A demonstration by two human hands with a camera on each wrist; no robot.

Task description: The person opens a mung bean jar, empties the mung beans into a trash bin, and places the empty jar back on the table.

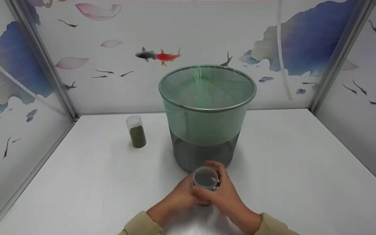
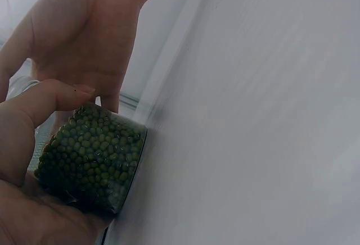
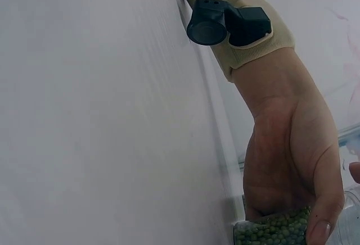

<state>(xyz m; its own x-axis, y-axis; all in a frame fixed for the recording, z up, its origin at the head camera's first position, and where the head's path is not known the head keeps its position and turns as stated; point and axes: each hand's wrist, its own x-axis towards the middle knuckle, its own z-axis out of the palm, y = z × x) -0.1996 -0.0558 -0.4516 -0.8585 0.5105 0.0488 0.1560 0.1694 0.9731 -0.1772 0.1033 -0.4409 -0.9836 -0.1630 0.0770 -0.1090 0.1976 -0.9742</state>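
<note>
— Taking the mesh bin as our mark, what do we find, going from the left?

— Left of the bin and apart from it stands the other jar, which neither of our hands touches. On the bin's near side, our left hand grips the held jar round its lower part, where green beans show

— And our right hand?

— It curls round the same jar higher up, also on the bin's near side

— How should we steady it?

— We'd judge it best to keep the base level, close to the table, hold firmly low down and press evenly above. Whether a lid is on, we can't tell
</note>
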